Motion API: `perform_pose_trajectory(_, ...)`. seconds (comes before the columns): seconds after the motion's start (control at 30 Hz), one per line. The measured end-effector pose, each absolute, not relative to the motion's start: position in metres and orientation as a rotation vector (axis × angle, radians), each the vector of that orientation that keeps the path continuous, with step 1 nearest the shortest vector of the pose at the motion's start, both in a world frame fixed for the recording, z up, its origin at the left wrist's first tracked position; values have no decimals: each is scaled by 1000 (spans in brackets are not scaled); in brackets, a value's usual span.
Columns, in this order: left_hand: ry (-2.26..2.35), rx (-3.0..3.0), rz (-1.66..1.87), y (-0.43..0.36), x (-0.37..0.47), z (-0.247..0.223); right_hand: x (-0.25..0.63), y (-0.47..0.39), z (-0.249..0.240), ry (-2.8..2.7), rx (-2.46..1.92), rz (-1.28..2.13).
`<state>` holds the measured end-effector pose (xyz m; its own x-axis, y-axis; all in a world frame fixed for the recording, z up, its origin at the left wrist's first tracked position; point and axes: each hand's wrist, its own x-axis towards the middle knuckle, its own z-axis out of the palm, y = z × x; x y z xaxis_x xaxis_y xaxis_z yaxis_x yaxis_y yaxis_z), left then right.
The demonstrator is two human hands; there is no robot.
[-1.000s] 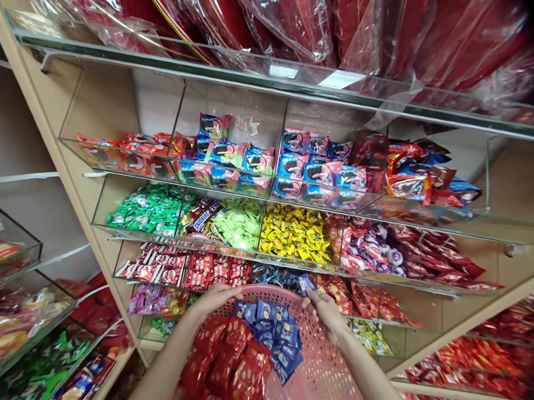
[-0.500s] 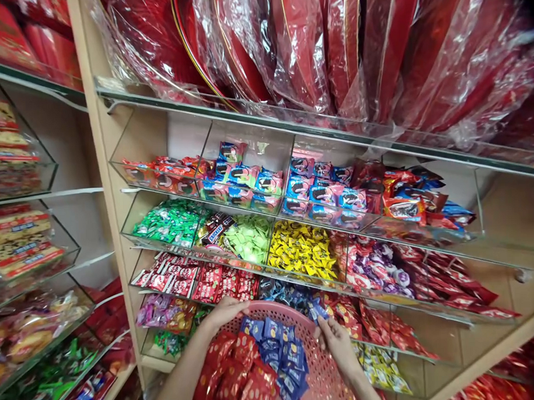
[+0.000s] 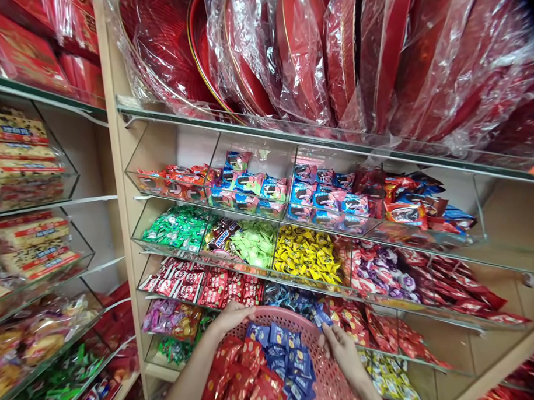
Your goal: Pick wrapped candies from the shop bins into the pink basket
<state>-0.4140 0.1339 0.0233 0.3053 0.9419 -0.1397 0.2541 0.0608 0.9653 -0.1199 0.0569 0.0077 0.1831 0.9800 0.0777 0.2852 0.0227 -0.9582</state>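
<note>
A: How does it look at the left hand (image 3: 232, 317)?

B: Bent over the far rim of the pink basket (image 3: 328, 374), gripping with the fingers. Can't tell where the thumb sits, or how far curled underneath.

A: And at the right hand (image 3: 341, 348)?

B: Pinching a small blue packet (image 3: 321, 316) between nearly closed fingertips, just by the rim. Partly covered by the fingers, with print too small to read. Can't tell whether touching the basket with the lower fingers.

A: Basket where?

B: At bottom centre, in front of the shelves, cut off by the lower edge and half screened by the left forearm. Loaded with red packets (image 3: 241, 367) on the left and blue packets (image 3: 288, 358) beside them.

A: Anything behind?

B: Can make out dark blue sweets (image 3: 289, 295), largely hidden by the rim, and yellow sweets (image 3: 308, 254) in plain sight above. Higher up, can see red round wares (image 3: 303, 58) in glaring clear plastic, cropped at the top. Hard to identify.
</note>
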Motion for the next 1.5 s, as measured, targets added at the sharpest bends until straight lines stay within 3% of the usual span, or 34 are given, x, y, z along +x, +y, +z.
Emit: perform_pose_trajectory(1.5,1205,1485,636,134,-414,44,-135,50,10,-1416,-1422,901)
